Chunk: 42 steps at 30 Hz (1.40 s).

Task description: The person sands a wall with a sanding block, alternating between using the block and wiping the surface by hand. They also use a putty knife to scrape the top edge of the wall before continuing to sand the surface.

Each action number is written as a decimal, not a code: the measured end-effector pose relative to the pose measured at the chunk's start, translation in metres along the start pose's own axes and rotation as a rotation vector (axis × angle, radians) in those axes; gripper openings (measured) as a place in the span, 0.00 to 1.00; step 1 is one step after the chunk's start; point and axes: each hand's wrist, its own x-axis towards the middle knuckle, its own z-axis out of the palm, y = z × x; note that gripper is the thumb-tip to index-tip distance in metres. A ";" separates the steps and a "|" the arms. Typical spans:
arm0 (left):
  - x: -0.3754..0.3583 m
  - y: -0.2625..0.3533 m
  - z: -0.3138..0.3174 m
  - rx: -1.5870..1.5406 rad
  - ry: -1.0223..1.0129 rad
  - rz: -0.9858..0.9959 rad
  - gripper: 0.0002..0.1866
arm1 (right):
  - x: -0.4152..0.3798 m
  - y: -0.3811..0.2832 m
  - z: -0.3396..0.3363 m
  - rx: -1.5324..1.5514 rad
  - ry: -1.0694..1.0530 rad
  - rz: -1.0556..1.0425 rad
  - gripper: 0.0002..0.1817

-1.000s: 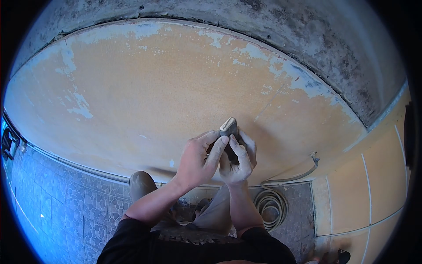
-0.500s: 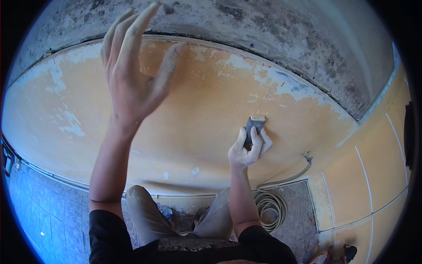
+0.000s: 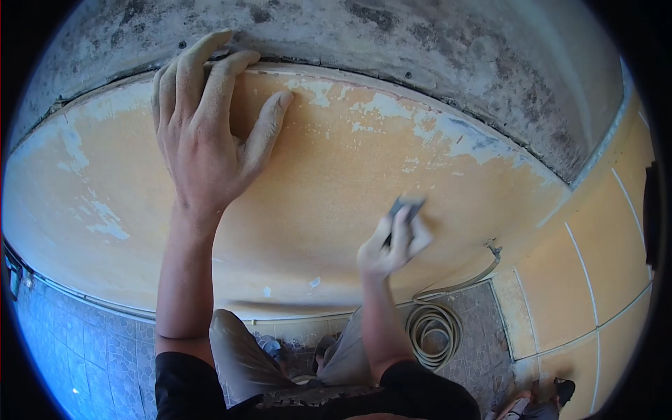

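My left hand (image 3: 206, 133) is at the top edge of the yellow painted wall (image 3: 315, 182), fingers spread and fingertips over the ledge. Pale dust coats its fingers. My right hand (image 3: 392, 245) is closed around a sanding block (image 3: 407, 205), a small pale block wrapped in dark grey sandpaper. The block is against the wall, lower and to the right of my left hand; motion blurs it and the fingers. Worn white patches (image 3: 455, 136) show in the paint above the block.
A stained grey concrete surface (image 3: 420, 42) lies beyond the wall's top edge. At lower right, a hose (image 3: 435, 336) is coiled on the tiled floor below a tap (image 3: 494, 248). Another person's foot (image 3: 563, 390) shows at the bottom right, near the side wall (image 3: 560, 294).
My left hand has come down onto the wall's top edge, its fingers now bent over it. My right hand has moved slightly down with the sanding block.
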 end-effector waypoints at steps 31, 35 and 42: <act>0.004 0.002 -0.019 -0.134 -0.056 -0.011 0.24 | 0.045 -0.027 0.037 0.119 0.013 -0.045 0.18; 0.005 0.003 -0.016 -0.148 -0.042 -0.018 0.24 | 0.148 -0.045 0.062 0.022 -0.023 -0.104 0.20; 0.004 0.001 -0.022 -0.173 -0.091 -0.044 0.24 | 0.040 -0.044 0.048 0.116 0.001 -0.010 0.19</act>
